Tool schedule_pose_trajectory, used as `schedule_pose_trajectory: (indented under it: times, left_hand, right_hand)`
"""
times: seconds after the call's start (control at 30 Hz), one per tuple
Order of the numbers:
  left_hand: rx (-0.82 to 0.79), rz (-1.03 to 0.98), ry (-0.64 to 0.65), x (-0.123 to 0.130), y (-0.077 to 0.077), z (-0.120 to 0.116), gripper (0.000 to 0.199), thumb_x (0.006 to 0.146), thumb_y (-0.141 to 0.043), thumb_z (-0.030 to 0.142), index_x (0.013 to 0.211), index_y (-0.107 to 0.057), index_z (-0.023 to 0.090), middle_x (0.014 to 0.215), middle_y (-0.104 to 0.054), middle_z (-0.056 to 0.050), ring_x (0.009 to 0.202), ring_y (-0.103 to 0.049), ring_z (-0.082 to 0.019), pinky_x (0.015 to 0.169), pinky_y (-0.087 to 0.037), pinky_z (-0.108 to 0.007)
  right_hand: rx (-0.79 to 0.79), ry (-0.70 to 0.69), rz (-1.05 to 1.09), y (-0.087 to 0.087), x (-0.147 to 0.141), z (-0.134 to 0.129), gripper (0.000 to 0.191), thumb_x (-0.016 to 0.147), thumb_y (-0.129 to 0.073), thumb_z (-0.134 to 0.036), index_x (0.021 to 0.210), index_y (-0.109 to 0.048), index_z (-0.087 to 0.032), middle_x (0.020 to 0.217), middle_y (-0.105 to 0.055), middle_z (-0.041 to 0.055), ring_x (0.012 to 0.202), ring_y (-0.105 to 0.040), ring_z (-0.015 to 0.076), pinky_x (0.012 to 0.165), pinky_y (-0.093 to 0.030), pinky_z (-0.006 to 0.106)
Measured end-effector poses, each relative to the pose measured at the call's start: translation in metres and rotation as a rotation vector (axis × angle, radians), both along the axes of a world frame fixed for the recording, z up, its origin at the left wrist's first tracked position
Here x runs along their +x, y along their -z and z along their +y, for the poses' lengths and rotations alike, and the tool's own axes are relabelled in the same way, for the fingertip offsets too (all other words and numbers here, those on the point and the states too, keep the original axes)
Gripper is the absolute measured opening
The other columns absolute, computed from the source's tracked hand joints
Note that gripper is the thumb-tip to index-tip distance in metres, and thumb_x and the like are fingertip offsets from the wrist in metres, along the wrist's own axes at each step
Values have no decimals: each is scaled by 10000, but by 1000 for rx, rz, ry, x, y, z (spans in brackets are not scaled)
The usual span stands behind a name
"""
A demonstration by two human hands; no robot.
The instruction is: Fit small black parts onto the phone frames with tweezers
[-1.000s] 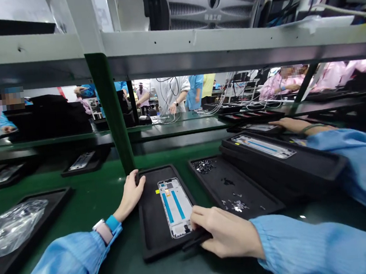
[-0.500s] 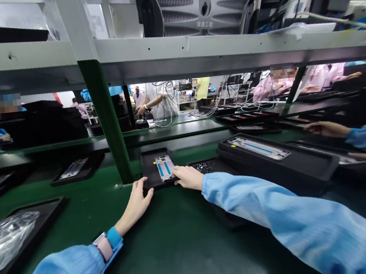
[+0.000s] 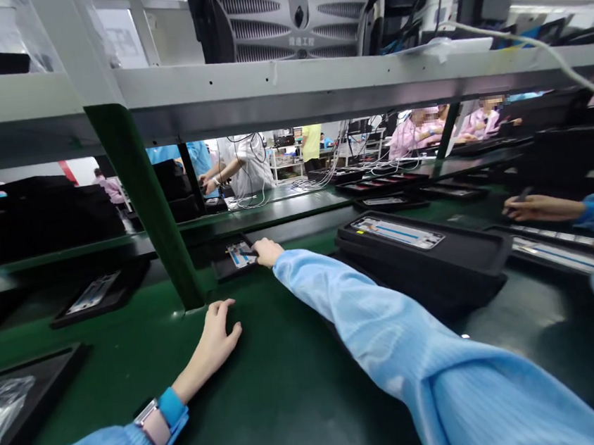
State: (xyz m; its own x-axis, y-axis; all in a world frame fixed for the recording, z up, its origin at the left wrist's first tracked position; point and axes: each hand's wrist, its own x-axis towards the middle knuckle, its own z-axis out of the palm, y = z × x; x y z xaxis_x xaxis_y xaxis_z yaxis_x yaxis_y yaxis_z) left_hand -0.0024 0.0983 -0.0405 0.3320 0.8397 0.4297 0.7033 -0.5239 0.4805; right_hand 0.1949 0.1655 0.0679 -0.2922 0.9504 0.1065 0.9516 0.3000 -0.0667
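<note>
My left hand (image 3: 218, 340) hovers or rests over the green bench (image 3: 273, 395), fingers apart and holding nothing, just right of the foot of a green post (image 3: 150, 216). My right hand (image 3: 268, 252) reaches forward to the right edge of a small black tray (image 3: 225, 268). Its fingers are bent together at the tray's edge, and a dark part shows at their tips; whether they grip it is unclear. In that tray lies a phone frame (image 3: 241, 254) with blue strips. Right of my right arm, another phone frame (image 3: 398, 232) lies on a stack of black trays (image 3: 429, 265).
Left of the post sits a black tray (image 3: 136, 278) with a phone part. A tray (image 3: 69, 354) with clear plastic stands at the near left. At the right, another person's hand (image 3: 540, 209) holds a dark tool. A shelf (image 3: 281, 75) spans overhead.
The small tray has moved farther away, with my right hand following at its right edge. My left hand is now apart from the tray. The camera view has shifted to the right.
</note>
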Motion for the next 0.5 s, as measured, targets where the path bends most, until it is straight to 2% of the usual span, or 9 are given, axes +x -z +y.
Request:
schedule_pose_trajectory:
  times: [0.13, 0.23, 0.33, 0.4, 0.5]
  left_hand:
    - [6, 48, 51, 1, -3, -3, 312, 782, -445, 256, 1071, -517, 164, 1113, -522, -112, 1082, -492, -264, 980, -384, -457]
    - [0, 72, 70, 2, -4, -4, 285, 792, -436, 252, 1038, -544, 156, 1113, -544, -118, 1077, -491, -265, 973, -387, -458]
    - [2, 86, 76, 3, -3, -5, 280, 800, -426, 239, 1035, -551, 150, 1117, -550, -120, 1083, -486, -261, 982, -378, -459]
    - [5, 93, 74, 3, -3, -5, 281, 802, -424, 230, 1041, -551, 152, 1120, -551, -118, 1087, -485, -257, 984, -378, -455]
    - [8, 109, 68, 3, -5, -7, 285, 808, -421, 227, 1054, -548, 158, 1128, -549, -116, 1097, -483, -254, 982, -384, -444]
  right_hand:
    - [-33, -33, 25, -38, 25, -29, 224, 885, -506, -259, 1037, -588, -117, 945, -619, 72, 792, -612, 155, 711, -501, 310]
    - [-37, -62, 15, -52, 53, -62, 165, 858, -509, -187, 886, -659, -124, 767, -640, 71, 688, -626, 164, 672, -462, 268]
    - [-36, -80, 2, -39, 81, -101, 114, 796, -561, -163, 820, -672, -152, 732, -648, 63, 732, -628, 190, 684, -441, 263]
    - [-51, -110, 5, -19, 95, -127, 103, 766, -580, -169, 810, -672, -163, 753, -656, 58, 751, -628, 189, 678, -434, 250]
    - [-43, -247, 58, 14, 98, -158, 171, 768, -532, -155, 888, -652, -179, 864, -658, 59, 812, -614, 177, 693, -416, 237]
